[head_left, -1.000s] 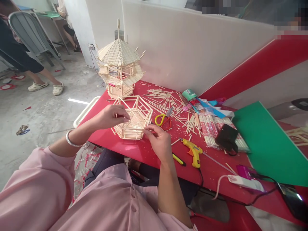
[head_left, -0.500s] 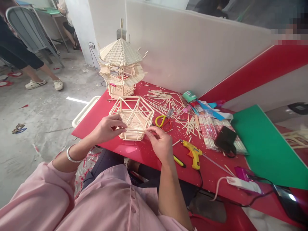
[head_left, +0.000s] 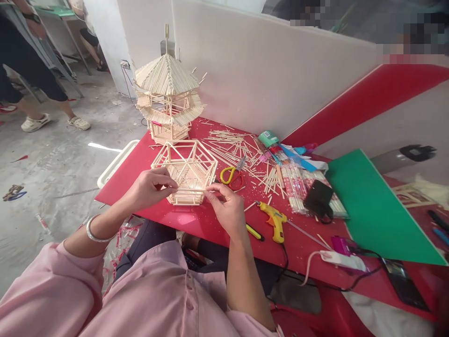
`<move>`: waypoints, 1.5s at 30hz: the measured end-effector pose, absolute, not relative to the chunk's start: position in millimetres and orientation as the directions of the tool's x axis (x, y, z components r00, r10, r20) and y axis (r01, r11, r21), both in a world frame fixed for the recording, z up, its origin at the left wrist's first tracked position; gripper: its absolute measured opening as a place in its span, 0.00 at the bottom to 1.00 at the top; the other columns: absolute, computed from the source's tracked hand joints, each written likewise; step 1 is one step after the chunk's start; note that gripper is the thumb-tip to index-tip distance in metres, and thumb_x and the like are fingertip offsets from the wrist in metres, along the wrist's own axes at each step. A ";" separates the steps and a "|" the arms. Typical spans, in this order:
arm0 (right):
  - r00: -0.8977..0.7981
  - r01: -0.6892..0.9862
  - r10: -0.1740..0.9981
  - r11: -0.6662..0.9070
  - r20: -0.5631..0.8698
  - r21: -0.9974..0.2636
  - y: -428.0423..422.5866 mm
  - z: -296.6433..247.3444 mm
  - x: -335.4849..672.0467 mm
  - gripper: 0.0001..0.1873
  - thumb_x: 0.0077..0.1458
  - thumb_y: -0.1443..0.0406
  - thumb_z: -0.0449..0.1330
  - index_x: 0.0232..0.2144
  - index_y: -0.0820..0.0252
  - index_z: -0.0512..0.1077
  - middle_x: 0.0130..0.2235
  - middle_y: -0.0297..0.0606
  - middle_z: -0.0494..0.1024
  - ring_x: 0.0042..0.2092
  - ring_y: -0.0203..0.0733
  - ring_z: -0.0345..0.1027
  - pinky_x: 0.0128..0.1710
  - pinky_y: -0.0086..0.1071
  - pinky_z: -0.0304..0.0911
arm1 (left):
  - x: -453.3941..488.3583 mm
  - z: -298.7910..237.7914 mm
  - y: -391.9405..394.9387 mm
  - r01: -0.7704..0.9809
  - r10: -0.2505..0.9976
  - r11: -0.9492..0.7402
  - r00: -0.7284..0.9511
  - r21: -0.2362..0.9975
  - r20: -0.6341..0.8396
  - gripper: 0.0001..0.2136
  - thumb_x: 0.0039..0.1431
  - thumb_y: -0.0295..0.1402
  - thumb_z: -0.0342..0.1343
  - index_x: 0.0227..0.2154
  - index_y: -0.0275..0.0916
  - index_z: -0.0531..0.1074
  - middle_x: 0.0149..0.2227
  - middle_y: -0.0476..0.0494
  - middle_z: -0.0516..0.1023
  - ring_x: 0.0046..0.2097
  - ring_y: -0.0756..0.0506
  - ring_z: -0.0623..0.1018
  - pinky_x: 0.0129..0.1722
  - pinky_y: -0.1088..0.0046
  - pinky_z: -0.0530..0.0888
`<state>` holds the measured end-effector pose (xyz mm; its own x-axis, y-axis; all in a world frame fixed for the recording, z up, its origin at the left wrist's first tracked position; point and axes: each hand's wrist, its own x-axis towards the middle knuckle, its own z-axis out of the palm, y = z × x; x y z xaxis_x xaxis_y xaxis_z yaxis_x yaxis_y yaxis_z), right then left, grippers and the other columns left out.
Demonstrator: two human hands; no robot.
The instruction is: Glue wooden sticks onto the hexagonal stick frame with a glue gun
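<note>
A thin wooden stick (head_left: 191,190) stretches level between my two hands, at the near side of a six-sided stick frame (head_left: 189,171). My left hand (head_left: 152,187) pinches its left end, and my right hand (head_left: 226,206) pinches the right end between thumb and fingers. Whether the stick touches the frame I cannot tell. Behind the frame stands a stick pagoda (head_left: 168,98) with a pointed roof. Scissors (head_left: 231,175) with yellow and red handles lie right of the frame.
Loose sticks (head_left: 231,145) are scattered on the red table (head_left: 122,187). To the right lie a yellow glue gun (head_left: 275,220), a yellow cutter (head_left: 255,231), bagged sticks (head_left: 298,187), a black adapter (head_left: 318,195) and a green board (head_left: 382,210). A person's legs (head_left: 38,79) stand at far left.
The whole view has shifted, so the table things sit farther left. Both hands keep their pinch on the stick by the frame. The standing person's feet have changed position slightly.
</note>
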<state>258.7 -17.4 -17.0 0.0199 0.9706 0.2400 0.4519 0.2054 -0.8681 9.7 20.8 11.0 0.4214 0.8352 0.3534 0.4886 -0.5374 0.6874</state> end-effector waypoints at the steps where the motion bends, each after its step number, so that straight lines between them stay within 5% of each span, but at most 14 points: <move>1: 0.022 0.455 0.972 0.199 0.234 -0.868 -17.7 -16.9 258.7 0.13 0.59 0.52 0.61 0.36 0.54 0.78 0.40 0.36 0.82 0.41 0.41 0.76 0.44 0.32 0.70 | 9.8 10.4 20.9 0.484 0.831 -0.545 0.419 0.684 0.365 0.07 0.59 0.31 0.60 0.30 0.38 0.82 0.27 0.46 0.75 0.27 0.52 0.71 0.24 0.77 0.66; 21: 0.067 0.477 0.964 0.197 0.258 -0.857 -17.9 -21.0 255.3 0.15 0.59 0.51 0.61 0.37 0.55 0.78 0.39 0.37 0.83 0.39 0.41 0.77 0.42 0.33 0.70 | 7.9 -3.4 15.8 0.518 0.722 -0.690 0.448 0.505 0.527 0.08 0.64 0.31 0.56 0.37 0.39 0.81 0.30 0.46 0.74 0.27 0.54 0.71 0.26 0.79 0.66; 36: 0.067 0.497 0.964 0.191 0.257 -0.846 -18.4 -22.4 256.2 0.15 0.60 0.51 0.61 0.36 0.54 0.78 0.37 0.36 0.83 0.36 0.40 0.75 0.39 0.31 0.68 | 8.7 -6.5 13.8 0.509 0.724 -0.688 0.434 0.517 0.536 0.07 0.64 0.33 0.58 0.39 0.38 0.80 0.29 0.49 0.72 0.25 0.55 0.68 0.24 0.79 0.67; 45: 0.056 0.446 0.969 0.193 0.242 -0.874 -19.9 -17.3 255.9 0.17 0.60 0.50 0.60 0.43 0.53 0.78 0.42 0.38 0.83 0.43 0.42 0.77 0.44 0.32 0.71 | 16.5 1.1 1.0 0.654 0.667 -0.702 0.468 0.281 0.580 0.10 0.67 0.32 0.53 0.34 0.40 0.79 0.30 0.48 0.73 0.29 0.53 0.72 0.26 0.78 0.65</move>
<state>255.9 -19.9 -17.3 0.0559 0.9687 0.2420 0.4465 0.1925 -0.8738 16.5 1.0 1.1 0.4676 0.6675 0.5795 0.6543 -0.7021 0.2808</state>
